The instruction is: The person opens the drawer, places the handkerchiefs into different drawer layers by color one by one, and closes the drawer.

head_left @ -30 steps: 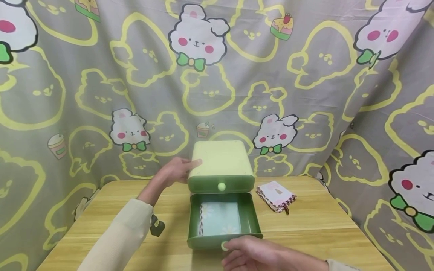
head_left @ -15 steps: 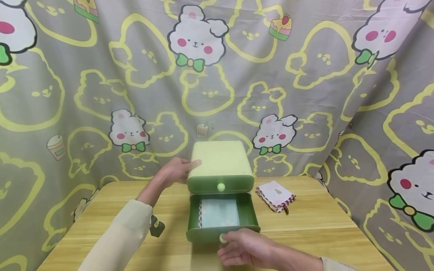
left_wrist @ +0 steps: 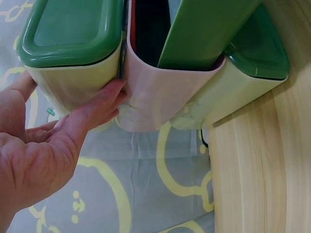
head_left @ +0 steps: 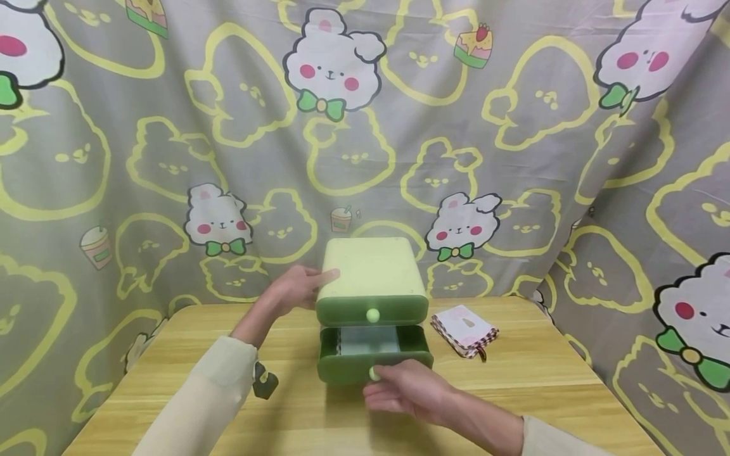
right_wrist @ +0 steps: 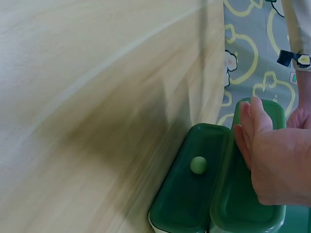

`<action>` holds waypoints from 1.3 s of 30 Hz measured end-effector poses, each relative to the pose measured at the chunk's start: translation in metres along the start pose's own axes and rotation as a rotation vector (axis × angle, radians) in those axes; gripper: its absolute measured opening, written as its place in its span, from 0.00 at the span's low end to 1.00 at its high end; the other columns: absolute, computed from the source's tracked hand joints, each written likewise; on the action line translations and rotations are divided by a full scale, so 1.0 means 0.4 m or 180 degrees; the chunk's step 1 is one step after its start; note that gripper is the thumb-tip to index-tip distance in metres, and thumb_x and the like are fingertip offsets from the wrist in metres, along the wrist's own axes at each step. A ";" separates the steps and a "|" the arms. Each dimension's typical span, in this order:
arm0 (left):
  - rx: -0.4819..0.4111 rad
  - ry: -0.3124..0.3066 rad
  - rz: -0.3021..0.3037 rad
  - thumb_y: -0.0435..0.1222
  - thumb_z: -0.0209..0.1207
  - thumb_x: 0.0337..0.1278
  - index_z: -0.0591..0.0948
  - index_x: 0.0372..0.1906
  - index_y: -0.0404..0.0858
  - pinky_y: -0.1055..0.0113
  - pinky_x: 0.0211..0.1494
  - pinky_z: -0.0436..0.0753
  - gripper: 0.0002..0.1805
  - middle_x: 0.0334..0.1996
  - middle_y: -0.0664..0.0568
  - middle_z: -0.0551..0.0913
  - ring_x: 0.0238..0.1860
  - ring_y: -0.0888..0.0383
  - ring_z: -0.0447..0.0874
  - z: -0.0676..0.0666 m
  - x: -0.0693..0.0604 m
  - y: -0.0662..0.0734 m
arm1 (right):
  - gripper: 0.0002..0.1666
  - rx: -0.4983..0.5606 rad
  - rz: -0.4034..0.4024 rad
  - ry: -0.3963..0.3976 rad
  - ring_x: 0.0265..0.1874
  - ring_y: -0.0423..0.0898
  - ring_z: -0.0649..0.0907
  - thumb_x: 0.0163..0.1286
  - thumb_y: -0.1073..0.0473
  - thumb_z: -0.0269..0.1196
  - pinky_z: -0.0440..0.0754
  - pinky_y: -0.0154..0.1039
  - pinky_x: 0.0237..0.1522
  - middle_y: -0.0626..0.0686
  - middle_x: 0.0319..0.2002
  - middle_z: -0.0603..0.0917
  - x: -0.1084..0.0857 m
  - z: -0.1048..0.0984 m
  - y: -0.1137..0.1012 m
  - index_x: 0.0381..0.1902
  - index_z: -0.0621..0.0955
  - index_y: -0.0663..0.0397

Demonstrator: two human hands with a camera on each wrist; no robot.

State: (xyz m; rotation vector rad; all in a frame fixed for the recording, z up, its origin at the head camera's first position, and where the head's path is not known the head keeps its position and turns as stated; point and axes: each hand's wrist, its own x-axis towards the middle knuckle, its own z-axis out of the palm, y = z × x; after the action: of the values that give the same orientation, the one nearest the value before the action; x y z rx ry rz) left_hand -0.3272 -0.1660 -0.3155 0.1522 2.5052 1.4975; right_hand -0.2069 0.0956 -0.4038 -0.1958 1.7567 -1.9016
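A small stacked drawer box (head_left: 373, 266) with a pale yellow top and green drawer fronts stands on the table. My left hand (head_left: 296, 286) lies against its left side, one straight finger over the top edge; in the left wrist view the fingers (left_wrist: 104, 99) spread along the top tier's side. The drawer below the top tier (head_left: 348, 369) is partly out, its tier pink (left_wrist: 150, 92). With thumb and finger my right hand (head_left: 410, 389) pinches that drawer's round knob (head_left: 373, 373). Inside the drawer lies a light blue folded towel (head_left: 367, 340), partly hidden by the front.
To the right of the drawer box lies a folded white-and-pink towel (head_left: 464, 328) with a checked edge and a loop. A bottom drawer with a knob (right_wrist: 198, 165) is shut. The patterned curtain (head_left: 353, 158) hangs behind the wooden table (head_left: 530, 392).
The drawer has slid inward, away from me, with my right hand following at its knob. Less of the blue towel shows. My left hand has stayed in place.
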 end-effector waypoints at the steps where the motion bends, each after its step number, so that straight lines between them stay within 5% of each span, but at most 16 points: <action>1: -0.0011 -0.0004 0.0002 0.61 0.62 0.62 0.74 0.68 0.31 0.54 0.58 0.87 0.43 0.56 0.38 0.84 0.56 0.44 0.86 0.000 0.000 0.000 | 0.30 -0.0014 -0.0007 0.0009 0.46 0.56 0.89 0.78 0.57 0.56 0.88 0.46 0.53 0.70 0.50 0.84 0.005 -0.001 -0.002 0.61 0.68 0.83; 7: -0.0047 -0.0023 -0.0005 0.61 0.62 0.62 0.74 0.68 0.30 0.55 0.56 0.87 0.43 0.54 0.39 0.86 0.57 0.44 0.85 -0.002 0.002 -0.001 | 0.30 -0.0010 -0.0016 0.0041 0.52 0.61 0.87 0.78 0.59 0.55 0.87 0.46 0.55 0.72 0.52 0.83 0.039 -0.010 -0.014 0.63 0.66 0.84; 17: -0.0035 -0.0034 -0.0008 0.62 0.62 0.62 0.73 0.69 0.29 0.56 0.57 0.87 0.45 0.55 0.38 0.85 0.59 0.43 0.84 -0.003 0.005 0.000 | 0.26 0.0048 -0.0046 0.0089 0.46 0.56 0.89 0.78 0.60 0.55 0.87 0.46 0.55 0.72 0.51 0.83 0.079 -0.025 -0.025 0.60 0.69 0.82; 27: 0.0009 -0.0033 0.0030 0.61 0.62 0.63 0.74 0.67 0.29 0.54 0.58 0.86 0.44 0.54 0.37 0.85 0.58 0.43 0.85 -0.001 0.007 -0.004 | 0.28 0.0121 -0.0085 0.0127 0.59 0.69 0.81 0.79 0.62 0.51 0.85 0.49 0.58 0.79 0.58 0.77 0.118 -0.034 -0.031 0.65 0.64 0.83; 39: 0.0073 -0.0026 -0.0002 0.62 0.62 0.61 0.75 0.68 0.30 0.49 0.64 0.83 0.44 0.55 0.39 0.85 0.55 0.45 0.86 -0.005 0.002 0.004 | 0.22 0.0191 -0.0044 0.0129 0.60 0.69 0.81 0.80 0.63 0.49 0.84 0.50 0.60 0.80 0.58 0.76 0.133 -0.039 -0.039 0.60 0.67 0.81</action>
State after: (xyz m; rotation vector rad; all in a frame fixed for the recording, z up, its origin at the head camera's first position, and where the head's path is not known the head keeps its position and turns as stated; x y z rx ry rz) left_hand -0.3285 -0.1666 -0.3132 0.1607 2.5166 1.4651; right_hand -0.2634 0.0841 -0.4041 -0.1485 1.7260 -1.9782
